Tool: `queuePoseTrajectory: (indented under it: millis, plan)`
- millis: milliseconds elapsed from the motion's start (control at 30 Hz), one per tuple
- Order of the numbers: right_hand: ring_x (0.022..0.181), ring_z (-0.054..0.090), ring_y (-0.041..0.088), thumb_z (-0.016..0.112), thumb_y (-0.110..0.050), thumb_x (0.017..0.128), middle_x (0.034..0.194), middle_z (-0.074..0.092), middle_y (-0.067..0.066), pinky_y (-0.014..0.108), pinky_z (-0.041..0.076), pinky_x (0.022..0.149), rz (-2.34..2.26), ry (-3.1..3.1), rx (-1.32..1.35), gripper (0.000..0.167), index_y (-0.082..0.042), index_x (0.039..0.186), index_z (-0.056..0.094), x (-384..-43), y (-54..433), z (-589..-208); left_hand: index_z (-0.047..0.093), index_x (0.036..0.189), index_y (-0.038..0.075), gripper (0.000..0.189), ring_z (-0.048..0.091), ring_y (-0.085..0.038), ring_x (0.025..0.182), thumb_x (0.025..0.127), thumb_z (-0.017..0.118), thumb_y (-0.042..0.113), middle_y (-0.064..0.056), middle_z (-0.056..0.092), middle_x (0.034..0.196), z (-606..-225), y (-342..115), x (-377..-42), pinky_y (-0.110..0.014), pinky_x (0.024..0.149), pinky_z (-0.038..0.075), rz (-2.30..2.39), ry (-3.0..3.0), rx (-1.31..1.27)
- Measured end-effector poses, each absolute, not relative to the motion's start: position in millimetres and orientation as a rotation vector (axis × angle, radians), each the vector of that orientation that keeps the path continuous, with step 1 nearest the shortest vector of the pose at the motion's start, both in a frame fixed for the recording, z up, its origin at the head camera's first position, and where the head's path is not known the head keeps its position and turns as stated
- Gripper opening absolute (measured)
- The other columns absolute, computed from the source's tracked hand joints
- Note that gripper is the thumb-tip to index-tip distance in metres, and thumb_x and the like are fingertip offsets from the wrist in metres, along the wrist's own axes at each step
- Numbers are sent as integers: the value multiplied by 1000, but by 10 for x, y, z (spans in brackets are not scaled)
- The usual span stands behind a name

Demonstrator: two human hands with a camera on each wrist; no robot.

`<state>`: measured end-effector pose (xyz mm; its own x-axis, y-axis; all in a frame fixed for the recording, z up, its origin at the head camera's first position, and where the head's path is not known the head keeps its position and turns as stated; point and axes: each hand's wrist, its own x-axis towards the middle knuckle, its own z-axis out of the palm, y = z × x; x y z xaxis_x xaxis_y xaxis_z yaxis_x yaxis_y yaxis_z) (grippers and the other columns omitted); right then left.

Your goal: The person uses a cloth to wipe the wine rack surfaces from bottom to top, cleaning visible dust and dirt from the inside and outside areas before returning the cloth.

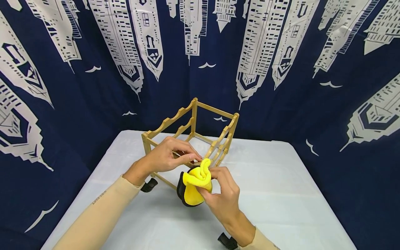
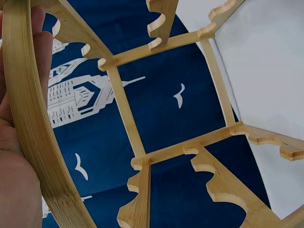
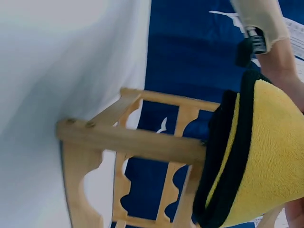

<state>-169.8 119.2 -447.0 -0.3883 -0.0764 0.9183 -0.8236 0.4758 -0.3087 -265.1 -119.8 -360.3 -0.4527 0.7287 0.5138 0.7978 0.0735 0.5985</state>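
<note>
A light wooden rack (image 1: 168, 121) with scalloped rails stands on the white table. My left hand (image 1: 170, 154) holds its near top bar, thumb and fingertips close together toward the bar's right part. In the left wrist view, that bar (image 2: 28, 114) crosses in front of the left hand (image 2: 16, 175) and hides part of it. My right hand (image 1: 223, 192) pinches a bunched yellow cloth (image 1: 197, 187) with black edging, next to the left fingertips. Seen from the right wrist, the folded cloth (image 3: 270, 147) lies against the rack's bar (image 3: 137, 145) and covers its end.
The white table (image 1: 281, 194) extends around the rack. Behind it hangs a dark blue curtain (image 1: 187, 83) printed with white buildings and birds. Black devices are strapped at the left wrist (image 1: 149, 185) and the right wrist (image 1: 227, 241).
</note>
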Motion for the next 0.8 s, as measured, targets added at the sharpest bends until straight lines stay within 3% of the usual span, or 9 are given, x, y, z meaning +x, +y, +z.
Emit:
queuePoseTrajectory:
  millis: [133, 233, 367, 500, 600, 700, 800]
  plan:
    - [93, 82, 33, 83, -33, 110, 108, 77, 18, 23, 69, 104, 860, -1743, 813, 36, 3, 109, 80, -1664, 1218, -4485, 92, 117, 17, 20, 83, -11, 99, 115, 73, 9, 4, 90, 115, -3601, -1180, -2649, -30, 78, 70, -1305, -2265, -1592]
    - [94, 84, 35, 82, -32, 110, 111, 79, 20, 31, 72, 97, 777, -1767, 814, 37, 4, 112, 82, -1655, 1231, -4482, 92, 115, 17, 20, 81, -9, 95, 114, 74, 9, 5, 90, 114, -3598, -1182, -2652, -28, 75, 68, -1289, -2267, -1574]
    - [96, 87, 36, 94, -17, 100, 112, 81, 19, 33, 73, 93, 787, -1851, 738, 30, 6, 116, 85, -1661, 1245, -4505, 92, 115, 17, 20, 82, -11, 95, 113, 74, 7, 5, 90, 114, -3600, -1195, -2652, -27, 74, 67, -1291, -2262, -1573]
    - [94, 87, 34, 102, -2, 88, 111, 82, 17, 25, 71, 95, 860, -1906, 660, 33, 4, 116, 86, -1673, 1250, -4553, 91, 116, 16, 21, 84, -16, 97, 114, 73, 7, 3, 91, 115, -3602, -1203, -2646, -28, 77, 69, -1304, -2259, -1584]
    - [89, 86, 33, 95, -14, 100, 108, 82, 16, 23, 71, 94, 868, -1839, 706, 24, 3, 114, 86, -1680, 1231, -4570, 91, 117, 17, 20, 82, -15, 93, 114, 73, 8, 4, 90, 115, -3606, -1207, -2642, -27, 74, 67, -1306, -2263, -1579]
    - [85, 85, 32, 85, -25, 110, 105, 81, 18, 25, 72, 91, 823, -1716, 787, 29, 4, 112, 85, -1694, 1194, -4556, 91, 118, 18, 20, 80, -12, 92, 114, 74, 9, 5, 90, 115, -3603, -1208, -2638, -27, 73, 66, -1295, -2264, -1579]
    - [83, 84, 32, 83, -24, 112, 103, 80, 19, 27, 73, 87, 770, -1640, 831, 31, 6, 112, 85, -1713, 1163, -4527, 91, 118, 18, 20, 82, -11, 95, 114, 73, 10, 5, 90, 115, -3595, -1212, -2641, -28, 75, 68, -1282, -2259, -1584]
